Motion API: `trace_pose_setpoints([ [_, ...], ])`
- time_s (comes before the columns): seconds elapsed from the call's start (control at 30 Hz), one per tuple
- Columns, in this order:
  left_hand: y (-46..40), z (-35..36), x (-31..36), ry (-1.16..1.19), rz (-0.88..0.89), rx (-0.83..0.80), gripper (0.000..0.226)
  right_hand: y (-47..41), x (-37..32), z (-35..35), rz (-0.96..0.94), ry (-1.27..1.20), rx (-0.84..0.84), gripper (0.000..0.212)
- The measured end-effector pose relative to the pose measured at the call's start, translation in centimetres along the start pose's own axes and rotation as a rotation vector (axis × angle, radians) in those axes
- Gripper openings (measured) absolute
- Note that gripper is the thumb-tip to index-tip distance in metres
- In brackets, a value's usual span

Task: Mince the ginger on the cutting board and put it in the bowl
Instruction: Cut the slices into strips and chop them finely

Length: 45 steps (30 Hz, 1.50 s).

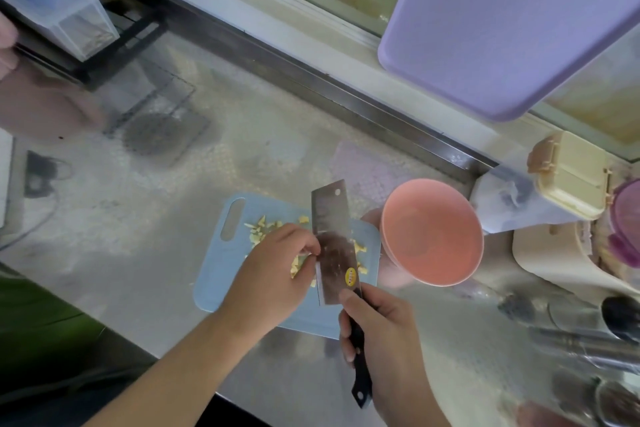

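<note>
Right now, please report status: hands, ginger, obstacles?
Right hand grips knife. Left hand touches the blade. Ginger chopped, on board. Bowl empty, nothing blocking.

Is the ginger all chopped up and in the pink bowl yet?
Chopped, mostly: small yellow ginger pieces lie scattered on the blue cutting board. Right now the right hand holds the cleaver while the left hand touches its blade, seemingly wiping bits off. Still left: the pink bowl beside the board looks empty, so the ginger must go in.
</note>
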<state>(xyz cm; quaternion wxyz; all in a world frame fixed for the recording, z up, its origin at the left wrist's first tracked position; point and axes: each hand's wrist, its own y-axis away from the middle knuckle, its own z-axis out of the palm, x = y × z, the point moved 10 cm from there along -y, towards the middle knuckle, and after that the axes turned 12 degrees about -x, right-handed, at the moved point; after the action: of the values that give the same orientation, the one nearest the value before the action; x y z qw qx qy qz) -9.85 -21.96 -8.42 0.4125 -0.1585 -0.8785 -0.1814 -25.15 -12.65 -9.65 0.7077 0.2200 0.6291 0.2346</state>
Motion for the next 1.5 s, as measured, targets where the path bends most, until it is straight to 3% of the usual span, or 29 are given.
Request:
trace_pose_setpoints([
  [0.17,0.7,-0.8,-2.2,-0.05,-0.119,0.082,0.019,-0.1,-0.2,-0.9,-0.013,0.014,0.018,0.03],
  [0.23,1.1,-1.3,-1.0,-0.06,-0.079,0.113,0.02,-0.2,-0.1,-0.8,-0.018,0.039,0.009,0.03],
  [0.33,1.3,0.8,1.0,-0.193,0.061,-0.041,0.049,-0.1,-0.3,-0.7,-0.02,0.09,0.015,0.034],
  [0.43,2.0,1.8,-0.5,-0.273,0.037,-0.072,0.05,0.5,-0.3,-1.5,-0.033,0.149,0.072,0.034],
  [0.5,2.7,0.5,-2.6,-0.182,-0.098,0.011,0.036,1.2,-0.2,-2.3,-0.081,0.316,0.113,0.032],
  [0.6,3.0,-1.3,-3.6,-0.105,-0.154,0.11,0.021,3.3,-0.4,-3.5,-0.202,0.797,0.247,0.02],
  [0.67,2.7,-1.8,-3.1,-0.131,-0.133,0.13,0.018,4.1,0.4,-3.8,-0.16,0.93,0.242,0.036],
  [0.8,1.9,-1.9,-2.7,-0.079,-0.129,0.145,0.022,4.8,0.1,-5.0,-0.23,1.129,0.471,0.04],
  [0.97,2.5,-2.3,-3.4,-0.072,-0.164,0.223,0.031,3.2,0.8,-4.4,-0.165,1.16,0.487,0.034],
  [1.07,3.8,-2.6,-5.3,-0.048,-0.25,0.26,0.034,2.0,1.9,-3.2,-0.118,1.123,0.442,0.047],
  [1.17,5.1,-2.7,-7.4,-0.034,-0.341,0.288,0.037,1.8,2.1,-1.2,-0.173,1.099,0.412,0.04],
  [1.33,6.0,-2.0,-9.3,0.0,-0.423,0.255,0.037,2.9,1.7,-1.5,-0.265,1.003,0.427,0.039],
  [1.5,6.1,-2.4,-9.6,0.007,-0.472,0.255,0.03,2.4,3.0,-3.4,-0.173,0.968,0.437,0.042],
])
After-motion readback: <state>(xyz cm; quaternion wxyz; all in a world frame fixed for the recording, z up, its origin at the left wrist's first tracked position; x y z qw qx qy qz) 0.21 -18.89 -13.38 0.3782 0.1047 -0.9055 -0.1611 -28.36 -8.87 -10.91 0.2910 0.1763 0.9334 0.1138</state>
